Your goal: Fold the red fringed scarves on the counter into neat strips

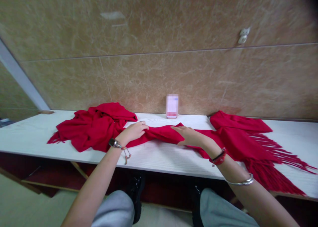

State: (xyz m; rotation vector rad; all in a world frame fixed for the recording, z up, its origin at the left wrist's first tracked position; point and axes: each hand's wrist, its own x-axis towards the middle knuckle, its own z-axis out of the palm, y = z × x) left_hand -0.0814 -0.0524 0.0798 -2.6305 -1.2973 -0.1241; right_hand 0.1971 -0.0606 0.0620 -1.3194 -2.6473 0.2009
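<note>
A red fringed scarf stretches across the white bench top, bunched into a narrow strip in the middle. My left hand has its fingers closed on the strip, beside a loose heap of red cloth. Over the same strip, farther right, lies my right hand, its thumb and fingers apart and touching the cloth. Flatter scarf layers spread to the right, with long fringe reaching the front edge. Whether the left heap and the right part are one piece, I cannot tell.
A phone with a lit, blurred screen leans on the brown tiled wall behind the bench. A small white fixture is on the wall. Open dark shelves sit below the top, near my shoes.
</note>
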